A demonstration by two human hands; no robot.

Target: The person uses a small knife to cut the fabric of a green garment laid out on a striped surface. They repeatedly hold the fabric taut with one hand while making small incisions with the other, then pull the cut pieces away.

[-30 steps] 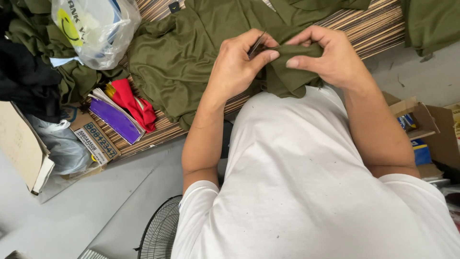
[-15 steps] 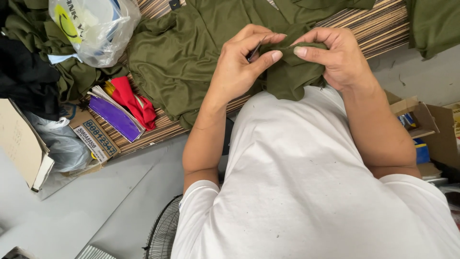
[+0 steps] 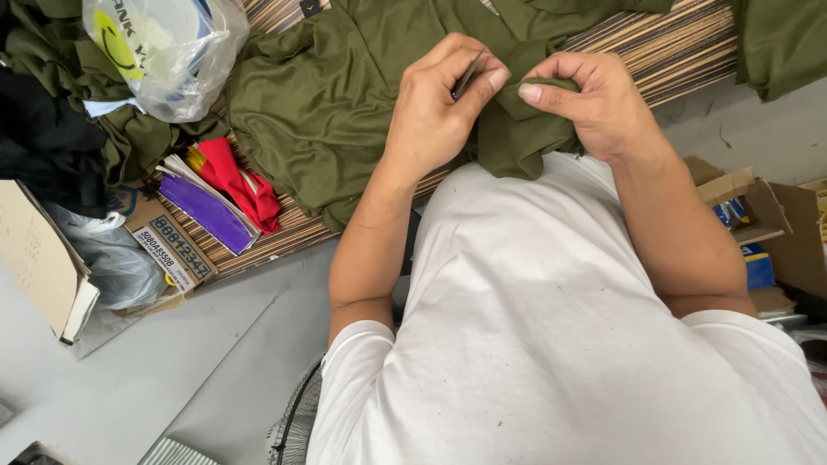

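Two hands work one fold of the olive garment [image 3: 345, 103]: left hand [image 3: 435, 108] pinching a small dark tool [image 3: 468, 76], right hand [image 3: 594, 103] gripping the cloth taut for trimming.

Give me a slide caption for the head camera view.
Left hand holds a small dark tool while right hand pinches olive-green fabric over a striped table.
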